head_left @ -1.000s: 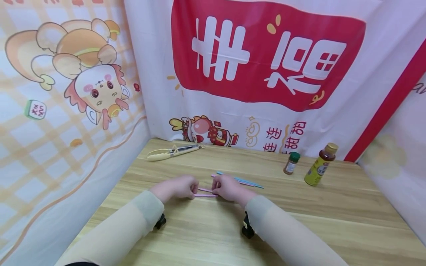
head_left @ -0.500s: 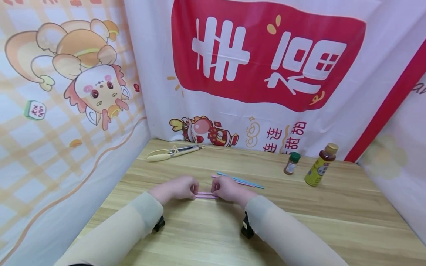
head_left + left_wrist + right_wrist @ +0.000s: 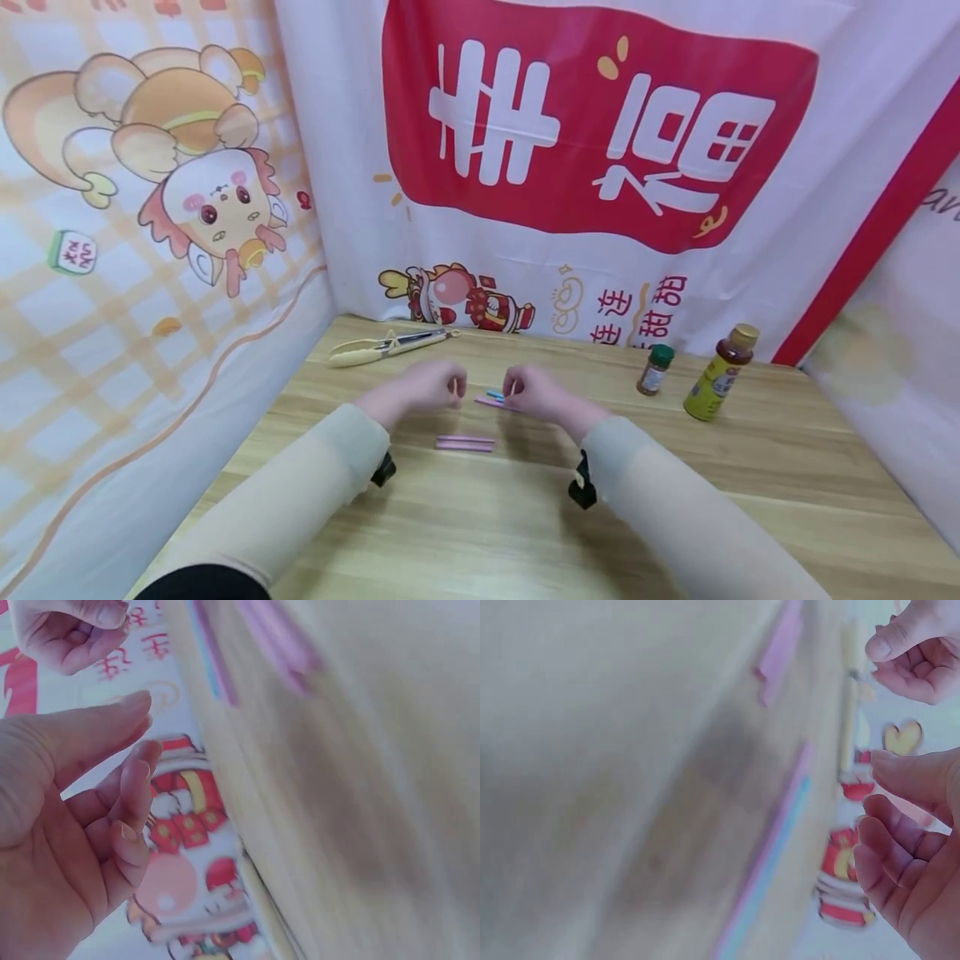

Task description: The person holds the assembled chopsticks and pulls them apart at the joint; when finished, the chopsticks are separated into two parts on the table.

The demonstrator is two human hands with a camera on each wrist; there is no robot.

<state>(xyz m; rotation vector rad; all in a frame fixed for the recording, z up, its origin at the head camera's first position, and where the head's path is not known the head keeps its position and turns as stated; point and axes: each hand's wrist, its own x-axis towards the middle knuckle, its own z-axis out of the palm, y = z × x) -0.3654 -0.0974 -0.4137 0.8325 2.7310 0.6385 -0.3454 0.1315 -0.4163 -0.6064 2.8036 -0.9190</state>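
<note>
Two short, thin pink sticks (image 3: 465, 447) lie side by side on the wooden table, on my side of both hands. My left hand (image 3: 433, 387) is raised beyond them to the left, its fingers loosely bent and nothing between thumb and fingertips. To the right, my right hand (image 3: 534, 392) hovers over a second pair, a pink stick (image 3: 489, 403) beside a blue stick (image 3: 492, 393), and partly hides them. In the right wrist view this blue stick (image 3: 769, 859) runs along the pink one, apart from the empty fingers (image 3: 881, 844).
Cream-tipped tongs (image 3: 358, 358) lie at the back left of the table. Toward the back right stand a small green-capped spice jar (image 3: 655, 377) and a yellow-labelled bottle (image 3: 712, 386). Printed cloth (image 3: 352, 250) hangs behind and on both sides.
Both hands have let go of the two near pink sticks and risen away from me, drawing further apart. Those sticks, earlier slanted to each other, now lie parallel on the table.
</note>
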